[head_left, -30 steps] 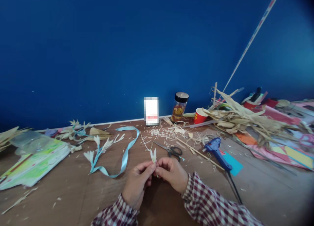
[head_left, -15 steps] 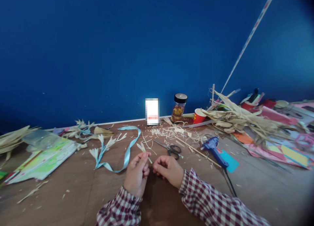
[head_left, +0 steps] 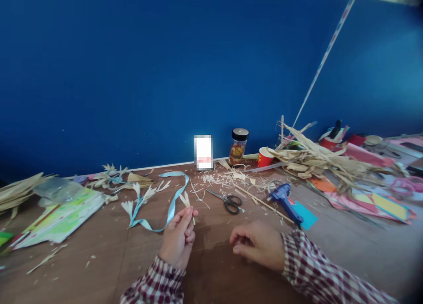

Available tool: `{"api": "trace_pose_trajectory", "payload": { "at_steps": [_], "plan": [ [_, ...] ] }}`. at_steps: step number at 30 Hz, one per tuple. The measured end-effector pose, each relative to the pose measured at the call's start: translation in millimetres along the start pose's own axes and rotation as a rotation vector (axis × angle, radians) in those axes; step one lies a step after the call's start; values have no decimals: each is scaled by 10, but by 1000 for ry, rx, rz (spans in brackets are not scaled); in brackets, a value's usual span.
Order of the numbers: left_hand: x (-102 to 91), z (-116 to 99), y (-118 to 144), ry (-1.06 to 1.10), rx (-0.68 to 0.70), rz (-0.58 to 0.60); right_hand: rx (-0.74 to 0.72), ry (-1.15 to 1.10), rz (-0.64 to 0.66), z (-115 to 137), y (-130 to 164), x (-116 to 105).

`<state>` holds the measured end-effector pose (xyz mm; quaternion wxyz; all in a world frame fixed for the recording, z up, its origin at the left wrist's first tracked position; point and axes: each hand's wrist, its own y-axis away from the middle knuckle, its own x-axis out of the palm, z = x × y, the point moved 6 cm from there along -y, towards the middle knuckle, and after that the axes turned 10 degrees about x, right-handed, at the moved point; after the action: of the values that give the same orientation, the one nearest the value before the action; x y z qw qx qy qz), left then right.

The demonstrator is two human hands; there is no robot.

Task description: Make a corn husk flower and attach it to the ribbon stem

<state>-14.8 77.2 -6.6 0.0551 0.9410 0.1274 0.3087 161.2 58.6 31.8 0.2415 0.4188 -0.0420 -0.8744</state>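
Note:
Upright between the thumb and fingers of my left hand (head_left: pixel 178 235) is a small pale husk flower (head_left: pixel 185 199), its short greenish stem poking out below. My right hand (head_left: pixel 259 244) hovers apart from it over the table, fingers loosely curled, a gap between thumb and forefinger, nothing seen in it. Black-handled scissors (head_left: pixel 228 202) lie just beyond, blades toward the left. To the left rests a spray of husk flowers (head_left: pixel 135 207) with a stem wrapped in light blue ribbon (head_left: pixel 172 207), whose loose end curls across the table.
A blue glue gun (head_left: pixel 284 202) lies at right on a cyan card (head_left: pixel 307 216). Behind stand a lidded jar (head_left: pixel 238 150) and a red paper cup (head_left: pixel 265 157). Dried husks (head_left: pixel 313 158) are heaped at right; a painted sheet (head_left: pixel 66 216) lies left. Shavings (head_left: pixel 214 179) litter the middle.
My right hand has drawn away to the right from the left hand, and its fingers have loosened. My left hand has shifted slightly left, still holding the husk flower.

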Motion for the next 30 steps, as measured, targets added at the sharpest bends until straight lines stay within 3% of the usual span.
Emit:
{"api": "trace_pose_trajectory", "payload": {
  "at_steps": [3,6,10,13,17,21,26,30],
  "plan": [
    [19,29,42,19,-56,9,-15,-57,-80,-26,-25,-41],
    [65,65,123,14,-118,14,-43,-293,-167,68,-139,-31],
    [103,90,235,-60,-165,13,-140,-685,-26,332,-321,166],
    [93,44,261,-116,-111,12,-157,-798,-6,426,-394,287],
    [60,-29,253,-170,-11,-2,-57,-795,-8,364,-418,405],
    [62,6,250,-172,7,-8,-3,-763,-26,308,-396,406],
    [57,2,198,-78,37,-22,-19,-632,-25,255,-334,399],
    [-46,-71,131,-71,60,-83,1,-453,-67,69,-259,352]
  ]
}}
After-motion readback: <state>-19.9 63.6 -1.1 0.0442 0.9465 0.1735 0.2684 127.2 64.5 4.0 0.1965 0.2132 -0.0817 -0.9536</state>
